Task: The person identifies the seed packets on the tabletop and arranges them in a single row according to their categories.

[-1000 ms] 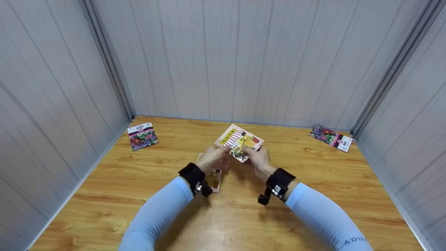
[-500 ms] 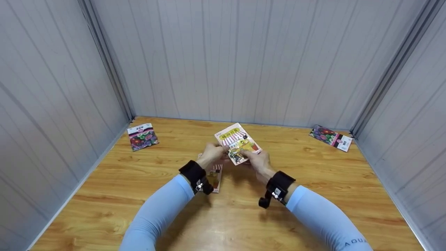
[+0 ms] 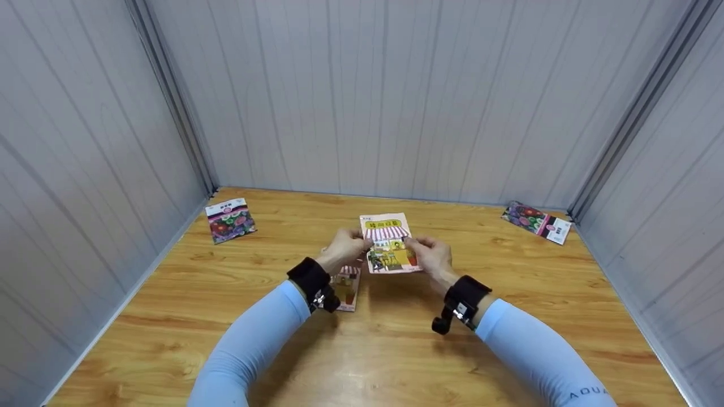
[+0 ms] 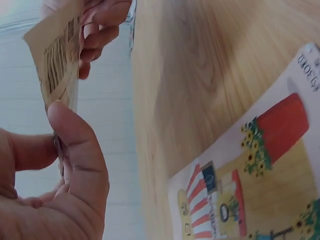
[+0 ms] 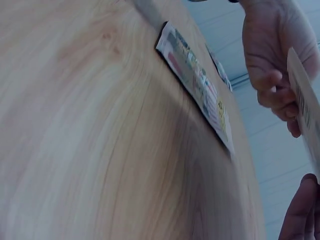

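Both hands up over the worktop: left hand and right hand each pinch a side of the shop-front packet, grip tight. Its twin lies at seven o'clock; flower packets wait untouched.

Probably a panel-walled recording booth
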`<state>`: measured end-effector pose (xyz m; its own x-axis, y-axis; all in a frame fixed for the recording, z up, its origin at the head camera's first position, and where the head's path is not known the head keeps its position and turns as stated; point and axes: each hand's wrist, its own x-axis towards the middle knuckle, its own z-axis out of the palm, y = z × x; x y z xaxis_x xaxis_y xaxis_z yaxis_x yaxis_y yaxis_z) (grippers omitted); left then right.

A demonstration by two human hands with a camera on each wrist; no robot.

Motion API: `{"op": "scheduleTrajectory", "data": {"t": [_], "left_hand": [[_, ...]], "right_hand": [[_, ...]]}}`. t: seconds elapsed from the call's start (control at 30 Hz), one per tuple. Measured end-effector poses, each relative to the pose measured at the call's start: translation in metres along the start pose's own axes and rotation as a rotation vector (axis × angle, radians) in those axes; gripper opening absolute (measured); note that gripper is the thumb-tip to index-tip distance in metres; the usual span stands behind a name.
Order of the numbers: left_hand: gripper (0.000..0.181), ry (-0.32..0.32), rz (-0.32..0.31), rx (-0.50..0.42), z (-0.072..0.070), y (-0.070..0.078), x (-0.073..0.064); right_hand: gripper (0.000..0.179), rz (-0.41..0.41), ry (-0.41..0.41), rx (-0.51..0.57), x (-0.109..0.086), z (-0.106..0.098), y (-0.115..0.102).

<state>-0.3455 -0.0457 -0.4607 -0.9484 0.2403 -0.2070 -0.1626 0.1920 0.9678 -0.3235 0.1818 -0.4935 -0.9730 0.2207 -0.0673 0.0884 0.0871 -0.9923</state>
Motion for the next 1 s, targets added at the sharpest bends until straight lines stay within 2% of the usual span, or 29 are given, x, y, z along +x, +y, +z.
{"op": "scheduleTrajectory", "data": {"t": [0.13,0.27,0.43,0.6,0.7,0.73,0.77,0.8,0.87,0.97,1.0], "left_hand": [[0.018,-0.029,0.042,0.081,0.000,-0.001,-0.001],[0.006,-0.002,0.093,0.156,0.002,-0.005,0.000],[0.009,0.063,0.103,0.258,0.005,-0.007,0.000],[0.019,0.118,0.118,0.411,0.005,-0.010,0.001],[0.025,0.129,0.159,0.514,0.004,-0.016,0.005],[0.025,0.128,0.171,0.543,0.003,-0.018,0.007],[0.025,0.128,0.214,0.574,0.000,-0.031,0.020],[0.022,0.133,0.254,0.615,0.000,-0.038,0.027],[0.017,0.128,0.278,0.673,0.000,-0.042,0.031],[0.020,0.111,0.288,0.732,0.003,-0.043,0.029],[0.021,0.101,0.255,0.749,0.007,-0.033,0.016]], "right_hand": [[0.031,-0.081,-0.004,-0.153,0.002,-0.008,0.005],[0.031,-0.142,-0.042,-0.263,0.001,-0.014,0.010],[0.027,-0.111,-0.116,-0.287,-0.001,-0.020,0.016],[0.022,-0.090,-0.186,-0.310,-0.001,-0.025,0.019],[0.020,-0.088,-0.213,-0.357,0.000,-0.027,0.019],[0.021,-0.090,-0.224,-0.374,0.000,-0.027,0.020],[0.021,-0.090,-0.231,-0.394,0.000,-0.028,0.020],[0.021,-0.088,-0.241,-0.414,-0.001,-0.029,0.020],[0.022,-0.095,-0.262,-0.457,-0.002,-0.030,0.021],[0.023,-0.114,-0.291,-0.535,-0.003,-0.031,0.023],[0.024,-0.128,-0.299,-0.564,-0.004,-0.032,0.024]]}}
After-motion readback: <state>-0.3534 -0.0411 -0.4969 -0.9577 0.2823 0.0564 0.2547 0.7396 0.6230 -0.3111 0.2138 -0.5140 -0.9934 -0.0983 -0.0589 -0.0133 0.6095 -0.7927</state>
